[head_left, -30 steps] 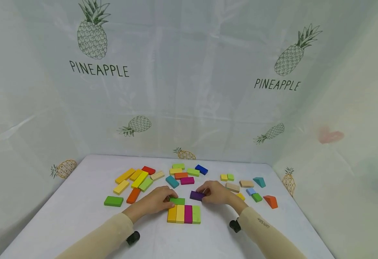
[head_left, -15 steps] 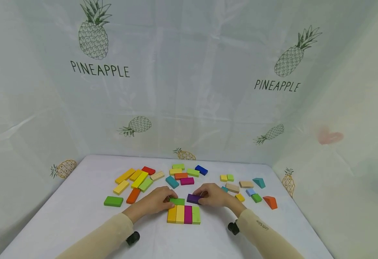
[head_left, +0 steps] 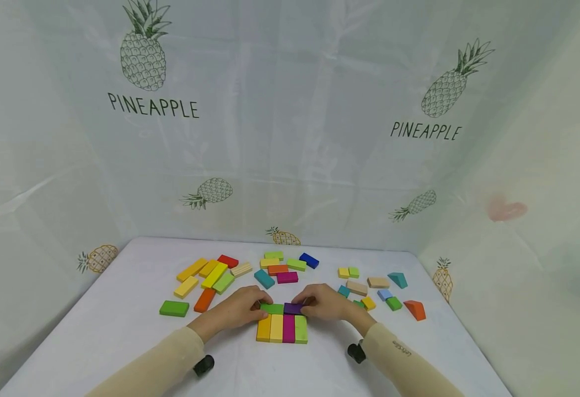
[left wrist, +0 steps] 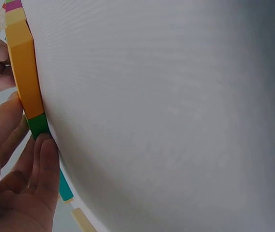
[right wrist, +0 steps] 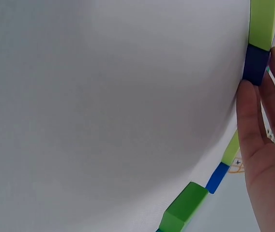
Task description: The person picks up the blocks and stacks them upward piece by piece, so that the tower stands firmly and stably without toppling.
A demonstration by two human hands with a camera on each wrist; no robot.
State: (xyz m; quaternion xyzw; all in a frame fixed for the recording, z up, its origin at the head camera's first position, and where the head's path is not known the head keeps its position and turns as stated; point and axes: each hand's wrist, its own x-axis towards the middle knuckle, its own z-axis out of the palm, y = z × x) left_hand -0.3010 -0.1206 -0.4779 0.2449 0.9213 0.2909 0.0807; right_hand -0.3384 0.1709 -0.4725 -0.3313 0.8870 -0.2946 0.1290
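Four-sided wooden blocks make a small flat panel: an orange-yellow block (head_left: 263, 329), a pale yellow block (head_left: 277, 329), a magenta block (head_left: 289, 329) and a light green block (head_left: 301, 330) stand side by side. Across their far ends lie a green block (head_left: 273, 309) and a purple block (head_left: 292, 309), end to end. My left hand (head_left: 240, 306) holds the green block at its left end between thumb and fingers. At the other end, my right hand (head_left: 326, 302) pinches the purple block (right wrist: 256, 64). Fingers partly cover both blocks.
Loose yellow, red and green blocks lie at the left, among them a green block (head_left: 174, 308) and an orange block (head_left: 204, 300). Behind the panel are a teal block (head_left: 264, 278) and a magenta block (head_left: 287, 277). Smaller pieces, including an orange wedge (head_left: 415, 310), lie right.
My right hand has moved left and slightly nearer with the purple block, which now lies against the green block and behind the row. My left hand has stayed in place.
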